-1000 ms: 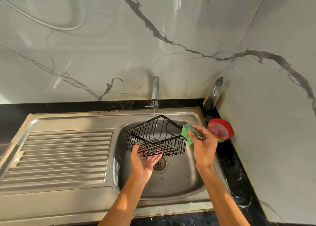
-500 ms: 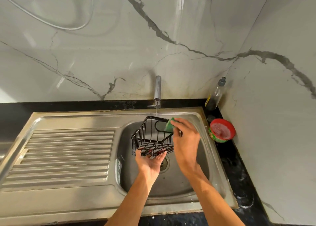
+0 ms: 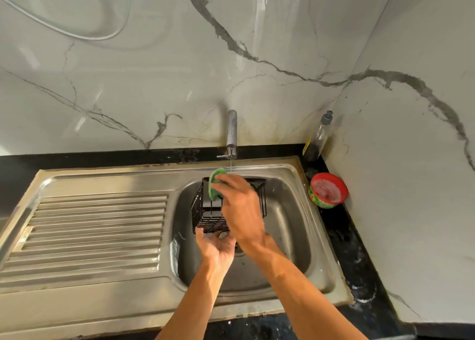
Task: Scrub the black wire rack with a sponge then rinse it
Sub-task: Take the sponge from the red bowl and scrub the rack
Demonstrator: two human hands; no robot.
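Observation:
A black wire rack, basket-shaped, is held above the steel sink basin. My left hand grips it from below at its near bottom edge. My right hand lies over the rack's top and holds a green sponge pressed against the rack's far left rim. The right hand hides the rack's middle. A thin stream of water falls from the tap just behind the sponge.
A ribbed steel drainboard lies left of the basin. A red-lidded round tub and a clear bottle with a grey cap stand in the right corner on the black counter. Marble walls rise behind and to the right.
The rack has been turned and tipped in my left hand. My right hand has carried the sponge from the rack's right end across to its far left rim.

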